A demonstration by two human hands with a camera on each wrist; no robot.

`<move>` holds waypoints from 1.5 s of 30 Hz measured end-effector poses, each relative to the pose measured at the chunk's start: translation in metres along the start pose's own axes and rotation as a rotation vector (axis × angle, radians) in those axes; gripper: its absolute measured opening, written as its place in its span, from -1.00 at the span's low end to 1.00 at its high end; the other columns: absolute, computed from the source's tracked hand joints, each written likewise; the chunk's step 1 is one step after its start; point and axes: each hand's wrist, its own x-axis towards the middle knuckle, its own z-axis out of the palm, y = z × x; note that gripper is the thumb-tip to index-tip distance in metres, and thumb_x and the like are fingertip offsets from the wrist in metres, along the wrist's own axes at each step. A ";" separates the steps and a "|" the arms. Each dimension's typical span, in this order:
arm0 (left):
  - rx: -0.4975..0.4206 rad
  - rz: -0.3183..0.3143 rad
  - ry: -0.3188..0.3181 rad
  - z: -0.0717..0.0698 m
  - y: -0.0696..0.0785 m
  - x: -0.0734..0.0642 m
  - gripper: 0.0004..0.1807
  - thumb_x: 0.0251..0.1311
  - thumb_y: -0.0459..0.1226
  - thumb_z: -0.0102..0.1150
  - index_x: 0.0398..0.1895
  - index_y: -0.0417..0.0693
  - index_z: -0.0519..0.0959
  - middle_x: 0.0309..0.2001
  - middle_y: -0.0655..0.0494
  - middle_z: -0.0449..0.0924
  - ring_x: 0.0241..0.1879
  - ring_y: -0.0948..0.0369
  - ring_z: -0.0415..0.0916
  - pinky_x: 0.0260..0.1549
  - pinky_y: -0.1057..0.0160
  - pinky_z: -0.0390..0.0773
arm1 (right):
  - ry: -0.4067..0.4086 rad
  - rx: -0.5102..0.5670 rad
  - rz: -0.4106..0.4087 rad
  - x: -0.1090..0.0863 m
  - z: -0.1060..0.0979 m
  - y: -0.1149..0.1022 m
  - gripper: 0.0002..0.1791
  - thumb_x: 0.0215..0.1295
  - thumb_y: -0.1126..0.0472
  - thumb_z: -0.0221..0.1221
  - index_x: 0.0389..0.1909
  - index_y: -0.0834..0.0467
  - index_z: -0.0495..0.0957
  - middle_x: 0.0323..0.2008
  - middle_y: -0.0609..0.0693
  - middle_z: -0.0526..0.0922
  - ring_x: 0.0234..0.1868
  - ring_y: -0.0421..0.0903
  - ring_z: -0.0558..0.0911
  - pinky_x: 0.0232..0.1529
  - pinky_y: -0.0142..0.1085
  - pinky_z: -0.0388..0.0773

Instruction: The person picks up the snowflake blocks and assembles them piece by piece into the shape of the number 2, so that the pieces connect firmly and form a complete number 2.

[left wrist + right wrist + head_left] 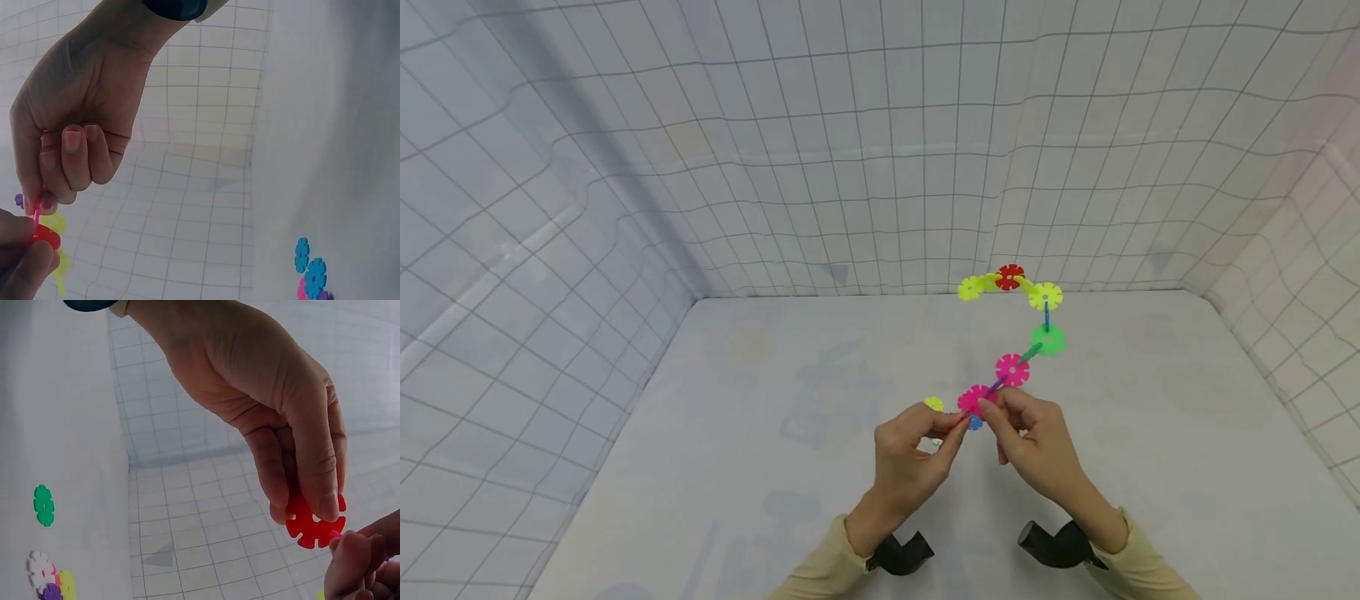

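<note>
Several notched discs [1049,342] already form a curving chain [1004,371] towards one o'clock of the left hand [910,460], its far end unattached. That hand pinches a pink piece [37,216], the right hand [1037,443] grips a red disc [305,529] meeting it, seating unclear; a green disc [43,506] lies unlinked

Red disc [308,529], its top partly hidden by the right hand [272,394]
</note>
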 end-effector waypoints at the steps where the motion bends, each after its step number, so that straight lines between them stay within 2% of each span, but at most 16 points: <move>1: 0.004 0.006 0.005 0.000 0.000 -0.001 -0.75 -0.20 -0.59 0.42 -0.41 -0.23 0.62 -0.51 0.05 0.59 -0.53 0.30 0.58 -0.47 0.49 0.55 | -0.003 0.000 0.001 0.000 0.000 -0.001 -0.64 0.16 0.63 0.09 -0.62 0.14 0.37 -0.87 -0.13 0.31 -0.85 -0.29 0.34 -0.88 -0.41 0.11; 10: 0.036 0.102 0.095 0.008 -0.006 -0.007 -0.93 0.09 -0.46 0.28 -0.41 -0.26 0.56 -0.54 0.04 0.49 -0.57 0.25 0.54 -0.49 0.45 0.56 | 0.022 0.059 0.041 -0.004 0.005 -0.001 -0.65 0.19 0.61 0.08 -0.64 0.17 0.35 -0.88 -0.09 0.33 -0.87 -0.19 0.36 -0.91 -0.40 0.10; 17: 0.088 0.127 0.138 0.013 -0.010 -0.012 -0.89 0.14 -0.43 0.25 -0.44 -0.27 0.50 -0.54 0.02 0.45 -0.57 0.22 0.53 -0.50 0.45 0.56 | 0.057 0.043 -0.004 -0.008 0.012 0.009 -0.67 0.16 0.62 0.11 -0.62 0.16 0.39 -0.86 -0.13 0.34 -0.87 -0.22 0.36 -0.92 -0.45 0.05; 21: 0.066 0.070 0.123 0.013 -0.009 -0.011 -0.87 0.05 -0.49 0.31 -0.42 -0.27 0.51 -0.52 0.01 0.46 -0.54 0.21 0.54 -0.49 0.44 0.57 | 0.059 0.037 -0.005 -0.006 0.011 0.007 -0.68 0.14 0.63 0.11 -0.61 0.18 0.40 -0.87 -0.10 0.35 -0.86 -0.23 0.37 -0.93 -0.45 0.06; 25: 0.043 -0.025 0.066 0.009 -0.006 -0.007 -0.81 -0.05 -0.52 0.38 -0.34 -0.22 0.60 -0.48 0.05 0.52 -0.50 0.25 0.55 -0.45 0.45 0.57 | 0.075 0.015 -0.003 -0.004 0.010 0.005 -0.70 0.13 0.64 0.10 -0.60 0.20 0.42 -0.86 -0.08 0.36 -0.85 -0.21 0.39 -0.92 -0.43 0.07; 27: 0.057 -0.046 0.031 0.007 -0.005 -0.005 -0.81 -0.03 -0.49 0.38 -0.31 -0.19 0.64 -0.47 0.08 0.54 -0.49 0.29 0.54 -0.43 0.47 0.56 | 0.091 -0.007 -0.012 -0.005 0.009 0.010 -0.69 0.12 0.63 0.11 -0.60 0.19 0.42 -0.85 -0.10 0.35 -0.84 -0.23 0.39 -0.92 -0.43 0.06; 30: 0.102 -0.001 0.005 0.005 -0.003 -0.002 -0.88 0.04 -0.44 0.35 -0.33 -0.20 0.64 -0.50 0.09 0.52 -0.50 0.30 0.53 -0.42 0.51 0.54 | 0.106 -0.026 -0.037 -0.010 0.010 0.022 -0.66 0.12 0.62 0.12 -0.62 0.14 0.41 -0.84 -0.16 0.34 -0.84 -0.27 0.38 -0.91 -0.45 0.06; 32: 0.130 0.041 0.012 0.005 -0.002 -0.002 -0.94 0.11 -0.41 0.30 -0.35 -0.22 0.62 -0.52 0.09 0.48 -0.52 0.29 0.52 -0.43 0.52 0.53 | 0.106 -0.019 -0.043 -0.012 0.012 0.026 -0.66 0.12 0.62 0.12 -0.62 0.13 0.41 -0.84 -0.17 0.34 -0.84 -0.28 0.37 -0.92 -0.45 0.06; 35: 0.149 0.108 0.049 0.007 -0.001 -0.002 -0.92 0.08 -0.47 0.29 -0.38 -0.26 0.58 -0.53 0.06 0.44 -0.56 0.27 0.52 -0.45 0.51 0.53 | 0.096 0.018 -0.034 -0.010 0.012 0.016 -0.66 0.13 0.62 0.10 -0.62 0.14 0.40 -0.86 -0.14 0.34 -0.85 -0.27 0.38 -0.92 -0.45 0.06; 38: 0.154 0.151 0.088 0.009 -0.003 -0.004 -0.93 0.09 -0.48 0.26 -0.39 -0.28 0.55 -0.53 0.04 0.43 -0.57 0.26 0.53 -0.47 0.50 0.54 | 0.089 0.050 -0.028 -0.007 0.013 0.003 -0.67 0.14 0.63 0.09 -0.62 0.17 0.41 -0.87 -0.10 0.36 -0.86 -0.26 0.38 -0.93 -0.45 0.04; 45: 0.168 0.217 0.166 0.013 -0.006 -0.007 -0.91 0.20 -0.44 0.17 -0.44 -0.30 0.53 -0.55 0.02 0.42 -0.58 0.23 0.51 -0.51 0.49 0.53 | 0.084 0.098 -0.021 -0.007 0.016 0.000 -0.66 0.15 0.63 0.08 -0.64 0.17 0.40 -0.88 -0.08 0.38 -0.87 -0.26 0.38 -0.94 -0.47 0.01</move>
